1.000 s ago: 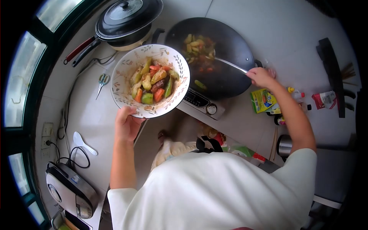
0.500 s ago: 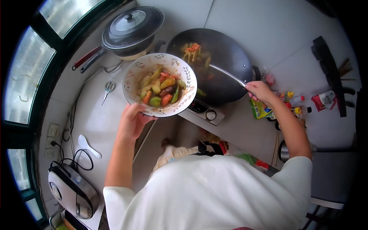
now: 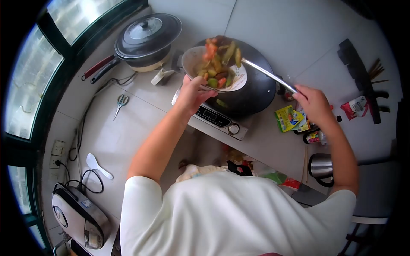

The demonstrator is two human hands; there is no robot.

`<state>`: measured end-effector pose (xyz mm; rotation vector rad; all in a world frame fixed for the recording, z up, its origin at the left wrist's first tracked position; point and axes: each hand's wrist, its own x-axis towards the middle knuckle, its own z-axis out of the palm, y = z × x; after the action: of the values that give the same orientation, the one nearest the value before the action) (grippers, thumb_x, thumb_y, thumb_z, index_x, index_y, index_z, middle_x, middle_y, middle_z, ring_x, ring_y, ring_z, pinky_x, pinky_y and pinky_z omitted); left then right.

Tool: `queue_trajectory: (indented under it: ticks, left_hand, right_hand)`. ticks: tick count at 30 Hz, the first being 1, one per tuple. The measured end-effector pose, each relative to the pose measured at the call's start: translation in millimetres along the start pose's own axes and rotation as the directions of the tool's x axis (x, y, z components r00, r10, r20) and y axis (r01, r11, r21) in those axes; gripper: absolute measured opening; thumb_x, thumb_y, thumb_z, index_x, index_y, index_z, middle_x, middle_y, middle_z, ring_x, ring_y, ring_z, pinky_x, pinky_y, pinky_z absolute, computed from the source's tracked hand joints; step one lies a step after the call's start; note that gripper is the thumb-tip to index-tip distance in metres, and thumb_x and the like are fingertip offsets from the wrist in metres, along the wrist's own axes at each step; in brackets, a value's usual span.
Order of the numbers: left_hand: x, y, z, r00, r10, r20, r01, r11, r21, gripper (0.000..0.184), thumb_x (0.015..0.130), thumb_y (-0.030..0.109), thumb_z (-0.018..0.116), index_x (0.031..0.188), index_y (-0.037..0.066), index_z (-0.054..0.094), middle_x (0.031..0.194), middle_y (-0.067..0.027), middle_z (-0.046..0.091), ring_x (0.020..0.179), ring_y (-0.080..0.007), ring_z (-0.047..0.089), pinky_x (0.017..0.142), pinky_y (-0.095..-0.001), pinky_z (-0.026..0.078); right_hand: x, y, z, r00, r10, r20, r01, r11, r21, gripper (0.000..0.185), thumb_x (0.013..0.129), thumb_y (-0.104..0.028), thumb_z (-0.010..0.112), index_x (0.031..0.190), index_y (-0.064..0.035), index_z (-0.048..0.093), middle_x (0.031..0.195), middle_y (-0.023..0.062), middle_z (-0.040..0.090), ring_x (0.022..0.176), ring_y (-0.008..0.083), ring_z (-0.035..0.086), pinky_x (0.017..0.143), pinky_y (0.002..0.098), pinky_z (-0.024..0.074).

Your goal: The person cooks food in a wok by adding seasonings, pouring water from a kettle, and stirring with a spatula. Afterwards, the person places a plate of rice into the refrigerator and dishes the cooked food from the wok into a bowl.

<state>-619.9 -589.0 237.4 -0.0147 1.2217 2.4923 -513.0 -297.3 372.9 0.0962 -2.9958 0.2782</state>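
My left hand (image 3: 196,94) grips the near rim of a white leaf-patterned bowl (image 3: 240,80), which is tilted over the wok. Inside the bowl lie cooked vegetables (image 3: 216,77), green, yellow and red pieces. My right hand (image 3: 314,103) is closed around the handle of a long metal cooking utensil (image 3: 269,76). Its head is hidden under a heap of vegetables (image 3: 230,52) at the bowl's far side. Below the bowl stands the dark wok (image 3: 258,96) on an induction cooker (image 3: 215,119). One green piece (image 3: 221,103) lies in the wok.
A lidded pan (image 3: 147,40) stands at the back left. Scissors (image 3: 121,104), a white rice paddle (image 3: 98,165) and a rice cooker (image 3: 81,215) are on the left. Seasoning packets (image 3: 289,118) and a metal kettle (image 3: 320,166) are on the right.
The bowl has moved right and away from me, over the wok, and now tilts. The utensil has lifted vegetables out of the wok to the bowl.
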Motion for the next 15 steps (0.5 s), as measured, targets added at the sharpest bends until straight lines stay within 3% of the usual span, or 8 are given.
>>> queue_trajectory:
  ticks: [1, 6, 9, 13, 15]
  left_hand:
    - [-1, 0, 0, 1.0, 0.007, 0.012, -0.007, 1.0, -0.023, 0.041, 0.078, 0.008, 0.048, 0.115, 0.002, 0.033, 0.097, -0.0175, 0.054, 0.068, -0.0249, 0.061, 0.058, -0.0251, 0.055]
    - [-17, 3, -3, 0.998, 0.019, 0.052, -0.016, 0.999, -0.05, 0.046, 0.077, 0.006, 0.046, 0.12, 0.003, 0.032, 0.1, -0.0164, 0.055, 0.066, -0.0231, 0.061, 0.061, -0.0271, 0.055]
    - [-21, 2, -6, 0.997, 0.016, 0.079, -0.012, 0.998, -0.055, 0.048, 0.077, 0.005, 0.045, 0.123, 0.005, 0.031, 0.102, -0.0158, 0.055, 0.066, -0.0217, 0.061, 0.063, -0.0283, 0.056]
    - [-21, -5, -16, 0.994, 0.025, 0.107, -0.015, 0.996, -0.092, 0.049, 0.077, 0.005, 0.046, 0.124, 0.006, 0.031, 0.104, -0.0155, 0.055, 0.068, -0.0205, 0.062, 0.063, -0.028, 0.056]
    - [-21, -6, -19, 0.994, 0.021, 0.108, -0.011, 0.996, -0.091, 0.048, 0.077, 0.006, 0.046, 0.123, 0.004, 0.032, 0.105, -0.0152, 0.056, 0.069, -0.0201, 0.062, 0.064, -0.0278, 0.055]
  right_hand:
    - [-8, -7, 4, 0.989, -0.13, -0.068, 0.118, 0.981, -0.155, 0.026, 0.084, -0.021, 0.056, 0.102, -0.0032, 0.057, 0.084, 0.0184, 0.059, 0.076, 0.0365, 0.055, 0.064, 0.04, 0.0451]
    - [-39, -36, 7, 0.944, -0.163, -0.287, 0.018, 0.894, -0.448, 0.027, 0.085, -0.019, 0.057, 0.108, -0.0066, 0.055, 0.083, 0.0123, 0.057, 0.075, 0.0325, 0.056, 0.063, 0.0392, 0.0458]
    - [-51, -32, 1, 0.898, -0.242, -0.368, 0.023, 0.86, -0.51, 0.029, 0.084, -0.019, 0.058, 0.111, -0.0084, 0.055, 0.081, 0.0095, 0.055, 0.073, 0.0289, 0.057, 0.062, 0.0371, 0.0461]
    - [-55, -24, -3, 0.917, -0.169, -0.361, 0.048, 0.946, -0.322, 0.03, 0.083, -0.016, 0.06, 0.111, -0.0061, 0.055, 0.072, 0.0055, 0.054, 0.066, 0.0217, 0.057, 0.06, 0.0346, 0.0457]
    - [-52, -6, 0, 0.986, 0.04, -0.165, -0.022, 0.993, 0.113, 0.026, 0.086, -0.016, 0.056, 0.109, -0.0043, 0.055, 0.068, 0.0024, 0.052, 0.059, 0.0148, 0.053, 0.054, 0.0301, 0.0442]
